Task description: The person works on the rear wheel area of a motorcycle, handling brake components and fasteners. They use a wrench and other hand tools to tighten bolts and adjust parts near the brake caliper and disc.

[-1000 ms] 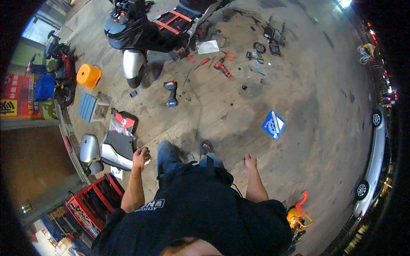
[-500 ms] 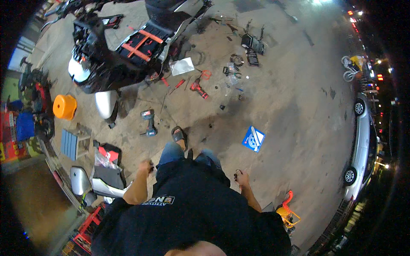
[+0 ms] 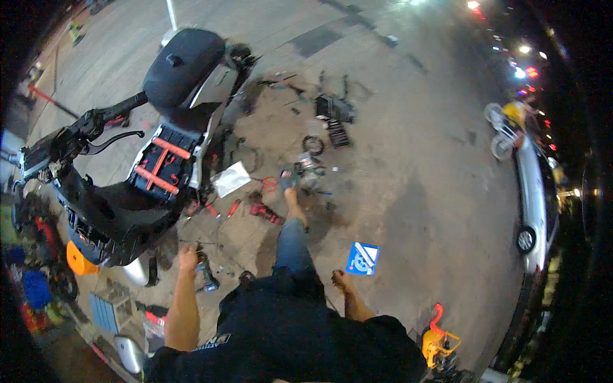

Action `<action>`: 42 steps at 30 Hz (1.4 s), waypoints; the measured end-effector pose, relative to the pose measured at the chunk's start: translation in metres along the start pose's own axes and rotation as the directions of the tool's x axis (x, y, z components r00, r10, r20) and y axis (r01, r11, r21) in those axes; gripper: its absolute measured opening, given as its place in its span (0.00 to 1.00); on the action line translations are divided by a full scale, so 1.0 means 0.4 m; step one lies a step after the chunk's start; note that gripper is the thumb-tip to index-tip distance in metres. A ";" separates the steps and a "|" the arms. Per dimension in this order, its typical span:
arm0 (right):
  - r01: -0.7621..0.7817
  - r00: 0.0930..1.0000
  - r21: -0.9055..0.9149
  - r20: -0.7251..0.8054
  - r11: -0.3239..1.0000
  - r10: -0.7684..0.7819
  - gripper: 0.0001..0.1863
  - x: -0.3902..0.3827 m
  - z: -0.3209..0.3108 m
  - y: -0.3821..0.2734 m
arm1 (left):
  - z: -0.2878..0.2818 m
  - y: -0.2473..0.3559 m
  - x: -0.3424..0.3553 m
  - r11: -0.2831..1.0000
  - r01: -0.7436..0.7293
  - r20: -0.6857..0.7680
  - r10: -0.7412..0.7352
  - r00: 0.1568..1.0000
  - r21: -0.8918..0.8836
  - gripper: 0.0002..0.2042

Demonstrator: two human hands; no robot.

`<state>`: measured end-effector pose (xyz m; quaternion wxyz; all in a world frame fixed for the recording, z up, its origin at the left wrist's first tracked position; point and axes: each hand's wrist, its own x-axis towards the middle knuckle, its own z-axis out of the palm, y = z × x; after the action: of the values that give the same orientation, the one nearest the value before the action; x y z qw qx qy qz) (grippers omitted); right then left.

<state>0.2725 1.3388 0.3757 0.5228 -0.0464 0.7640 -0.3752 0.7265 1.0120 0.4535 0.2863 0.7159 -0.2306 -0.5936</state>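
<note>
Since the earlier frames, the stripped scooter (image 3: 147, 172) has shifted from the upper edge to the left centre, with one leg now stepping forward. Left hand (image 3: 188, 258) hangs beside the cordless drill (image 3: 205, 273) on the concrete floor (image 3: 408, 191), grasping nothing, fingers loosely curled. Right hand (image 3: 340, 281) hangs released near the blue square box (image 3: 363, 258). Red hand tools (image 3: 265, 212) lie just ahead.

A concrete floor (image 3: 408, 191) carries a stripped black scooter (image 3: 128, 198) — beside it a white sheet (image 3: 231, 179), red-handled tools (image 3: 265, 212) (scattered loosely) and a blue square sign (image 3: 363, 258).
</note>
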 end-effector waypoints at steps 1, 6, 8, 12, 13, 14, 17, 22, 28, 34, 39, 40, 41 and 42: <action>-0.035 0.999 0.120 0.027 0.992 0.032 0.14 0.080 0.002 -0.052 | 0.019 -0.020 0.027 0.999 -0.029 0.131 0.025 0.991 0.029 0.11; 0.239 0.944 -0.447 -0.101 0.862 -0.314 0.13 0.585 0.156 -0.506 | 0.225 -0.113 0.156 0.953 0.303 -0.046 -0.303 0.952 -0.009 0.09; 0.218 0.967 -0.187 -0.093 0.958 -0.238 0.13 0.775 0.304 -0.711 | 0.331 -0.049 0.215 0.926 0.378 -0.066 -0.379 0.923 -0.020 0.10; 0.087 0.976 0.030 0.200 0.996 -0.091 0.11 0.935 0.565 -0.913 | 0.580 0.140 0.214 0.877 0.446 -0.125 -0.429 0.894 0.180 0.11; 0.017 0.927 0.187 0.365 0.982 -0.085 0.12 0.945 0.624 -0.916 | 0.632 0.191 0.221 0.912 0.384 -0.067 -0.379 0.923 0.146 0.11; 0.100 0.910 0.011 0.404 0.995 -0.096 0.13 0.959 0.667 -0.908 | 0.679 0.237 0.232 0.914 0.391 -0.022 -0.391 0.920 0.103 0.10; -0.109 0.894 0.054 0.441 0.993 0.074 0.12 0.978 0.773 -0.816 | 0.797 0.311 0.302 0.936 0.350 0.001 -0.350 0.937 -0.044 0.10; -0.230 0.858 -0.268 0.399 0.936 0.325 0.14 1.028 0.785 -0.629 | 0.912 0.286 0.454 0.821 0.571 -0.080 -0.569 0.818 0.004 0.11; -0.501 0.795 0.012 0.401 0.865 0.455 0.11 1.048 0.720 -0.617 | 1.070 0.279 0.764 0.745 0.290 -0.132 -0.265 0.955 0.601 0.14; -0.617 0.743 0.122 0.418 0.778 0.523 0.10 1.065 0.687 -0.737 | 1.274 0.409 1.303 0.994 0.027 0.040 -0.032 0.999 0.109 0.16; -0.621 0.755 0.145 0.373 0.770 0.539 0.07 1.106 0.679 -0.798 | 1.406 0.536 1.601 0.978 -0.174 -0.060 0.168 0.984 -0.114 0.15; -0.628 0.757 0.172 0.360 0.759 0.545 0.07 1.112 0.678 -0.808 | 1.425 0.558 1.644 0.977 -0.084 -0.128 0.060 0.990 -0.196 0.15; -0.634 0.759 0.204 0.353 0.746 0.548 0.08 1.118 0.679 -0.819 | 1.438 0.576 1.677 0.953 -0.009 -0.168 -0.044 0.985 -0.303 0.15; -0.640 0.745 0.151 0.363 0.754 0.560 0.08 1.123 0.679 -0.829 | 1.441 0.590 1.698 0.952 0.009 -0.168 -0.063 0.984 -0.306 0.14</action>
<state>0.1904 0.7514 0.1919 0.7254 0.2190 0.5929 -0.2726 0.2911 0.3063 0.0516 0.4013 0.7169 -0.0973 -0.5617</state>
